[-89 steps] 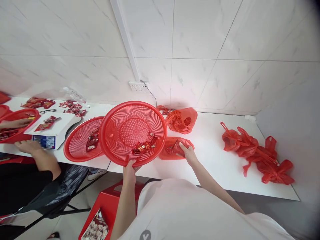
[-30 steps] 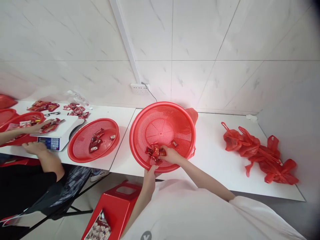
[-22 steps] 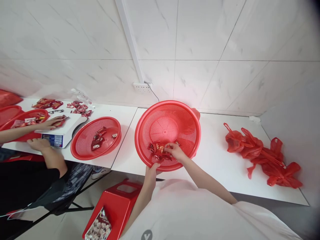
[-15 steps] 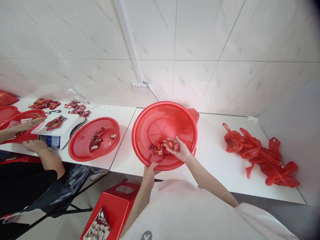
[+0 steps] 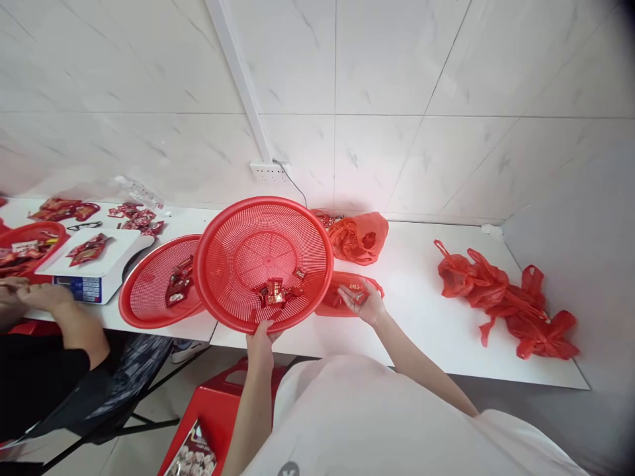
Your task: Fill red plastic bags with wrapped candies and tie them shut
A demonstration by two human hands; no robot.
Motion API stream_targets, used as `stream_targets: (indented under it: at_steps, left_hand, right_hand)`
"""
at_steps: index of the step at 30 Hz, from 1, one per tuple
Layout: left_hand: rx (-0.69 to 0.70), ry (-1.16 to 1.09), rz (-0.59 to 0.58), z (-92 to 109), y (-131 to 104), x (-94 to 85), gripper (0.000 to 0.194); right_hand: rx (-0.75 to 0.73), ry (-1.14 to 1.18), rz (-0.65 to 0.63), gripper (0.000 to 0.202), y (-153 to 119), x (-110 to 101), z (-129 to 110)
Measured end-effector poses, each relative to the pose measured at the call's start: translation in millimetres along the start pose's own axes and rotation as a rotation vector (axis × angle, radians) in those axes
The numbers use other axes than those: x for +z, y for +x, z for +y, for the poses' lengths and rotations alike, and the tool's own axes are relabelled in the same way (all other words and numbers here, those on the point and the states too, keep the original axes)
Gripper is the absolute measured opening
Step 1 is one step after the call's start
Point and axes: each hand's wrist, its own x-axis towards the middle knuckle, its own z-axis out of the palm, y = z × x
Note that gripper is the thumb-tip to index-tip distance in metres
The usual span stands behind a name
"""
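My left hand [image 5: 260,344] grips the near rim of a large red mesh basket [image 5: 268,218], which hangs tilted above the table. Several small red-wrapped packets [image 5: 276,292] lie low inside it. To the right of the basket, my right hand [image 5: 367,302] is palm up with its fingers curled around a few red-wrapped packets [image 5: 355,288]. Under and beside that hand lies a red plastic bag [image 5: 335,303], partly hidden by the basket. Behind it, against the wall, is another red bag [image 5: 360,238] with things inside.
Tied red bags [image 5: 510,301] lie at the right. At the left are a second red basket [image 5: 143,284] with packets, a white scale [image 5: 114,254] and a co-worker's hands [image 5: 42,296]. A red stool [image 5: 213,403] stands below the table's front edge.
The large basket has moved left with my left hand and now overlaps the second basket. My right hand has come out of it with packets, and two red bags are uncovered.
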Motion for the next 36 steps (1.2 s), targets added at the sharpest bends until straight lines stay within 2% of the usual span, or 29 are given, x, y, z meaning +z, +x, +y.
stream_targets:
  at_steps: [2, 5, 8, 11, 14, 16, 19, 22, 26, 30, 33, 36]
  left_hand:
    - [0.007, -0.004, 0.000, -1, 1, -2.1, 0.066]
    - [0.002, -0.005, -0.005, -2, 1, -1.9, 0.069]
    - [-0.019, 0.015, -0.015, -4, -1, 0.3, 0.067]
    - [-0.006, 0.062, -0.011, -8, -7, 3.2, 0.066]
    - [0.001, 0.099, -0.026, -13, -19, 8.6, 0.067]
    - [-0.030, 0.107, -0.071, -18, -28, 14.7, 0.071]
    - [-0.068, 0.117, -0.163, -26, -41, 26.6, 0.074]
    - [-0.081, 0.149, -0.206, -32, -48, 36.9, 0.066]
    - [-0.124, 0.160, -0.225, -37, -50, 41.1, 0.063]
    - [-0.157, 0.139, -0.241, -38, -48, 40.3, 0.064]
    - [-0.163, 0.160, -0.247, -36, -44, 40.3, 0.060]
    - [-0.170, 0.181, -0.250, -33, -38, 40.1, 0.055]
  right_hand:
    - [-0.051, -0.011, 0.057, 0.028, 9, -6, 2]
    - [-0.210, -0.034, 0.041, 0.041, 17, -9, 7]
    - [-0.359, -0.154, 0.060, 0.037, 13, -2, 15]
    - [-0.665, -0.488, 0.099, 0.030, 1, 11, 25]
    - [-0.952, -1.035, -0.056, 0.030, -11, 24, 36]
    - [-0.987, -1.370, -0.144, 0.041, -13, 31, 45]
    - [-0.899, -1.692, -0.116, 0.066, -9, 38, 61]
    - [-0.824, -1.857, -0.061, 0.062, -7, 40, 73]
    - [-0.837, -1.884, -0.050, 0.037, -11, 40, 72]
    - [-0.839, -1.685, -0.137, 0.043, -7, 37, 59]
    - [-0.879, -1.463, -0.034, 0.040, 1, 32, 47]
    - [-0.945, -1.336, 0.079, 0.037, 5, 30, 33]
